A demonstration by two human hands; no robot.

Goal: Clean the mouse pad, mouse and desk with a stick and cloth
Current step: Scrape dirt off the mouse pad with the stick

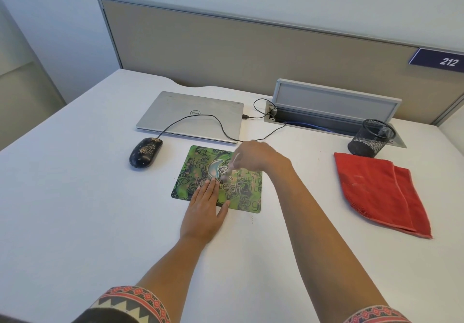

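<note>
head: left hand (204, 212) flat on mouse pad (194, 162), stick (230, 168) in pinch of right hand (256, 157)

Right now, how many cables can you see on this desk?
3. A black mouse cable crosses the laptop lid into the cable tray; a second black cable loops from the laptop's right edge into it; a blue cable lies inside. More may be hidden there.

Sign (438, 59): 212; laptop (175, 111): Dell (upside down); mouse pad (193, 172): Logitech.
</note>
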